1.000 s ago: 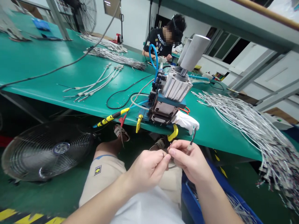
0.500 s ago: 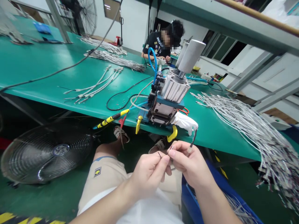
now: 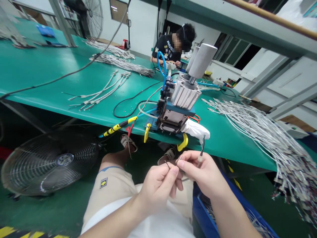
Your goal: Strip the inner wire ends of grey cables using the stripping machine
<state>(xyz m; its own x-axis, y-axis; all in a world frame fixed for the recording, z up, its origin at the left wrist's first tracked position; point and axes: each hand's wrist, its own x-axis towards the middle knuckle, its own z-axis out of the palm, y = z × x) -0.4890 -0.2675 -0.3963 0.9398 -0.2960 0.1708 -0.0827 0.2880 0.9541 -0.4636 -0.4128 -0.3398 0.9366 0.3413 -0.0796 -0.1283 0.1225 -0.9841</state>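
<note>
Over my lap, my left hand (image 3: 160,181) pinches a thin dark wire (image 3: 167,164) between thumb and fingertips. Close beside it, my right hand (image 3: 198,168) is closed on the wire ends of a cable; a small pale connector (image 3: 200,159) with dark leads pokes up between its fingers. Most of the cable is hidden by the hands. Beyond them, at the table edge, stands a pneumatic press (image 3: 177,109) with a silver cylinder on top. A white cloth or bag (image 3: 196,130) hangs at its right side.
On the green table (image 3: 44,79), several white cables (image 3: 101,91) lie left of the press. A large cable bundle (image 3: 260,129) spills over the right edge. A floor fan (image 3: 61,162) stands at left, a blue bin (image 3: 205,215) below right. A person (image 3: 170,46) sits across.
Both hands stay close together with only small finger movements. The connector at my right hand has shifted slightly left and down. The surroundings look unchanged.
</note>
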